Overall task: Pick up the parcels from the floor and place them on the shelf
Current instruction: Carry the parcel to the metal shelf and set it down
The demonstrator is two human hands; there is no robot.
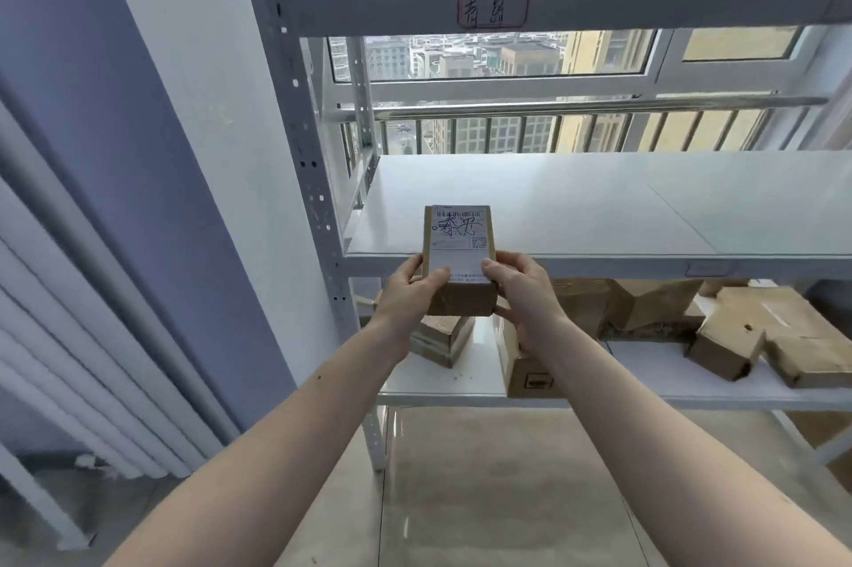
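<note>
A small brown cardboard parcel (457, 244) with a white shipping label and black handwriting on top is held at the front edge of the white middle shelf board (576, 207). Its far end reaches over the board's left front corner. My left hand (410, 290) grips the parcel's near left side with the thumb on top. My right hand (516, 290) grips the near right side the same way. Both forearms stretch forward from the bottom of the view.
The grey metal rack's upright post (299, 128) stands left of the parcel. A top beam carries a handwritten label (492, 6). The lower shelf (442, 377) holds several brown boxes (737, 336). A window with a railing lies behind; a radiator (69, 313) is at left.
</note>
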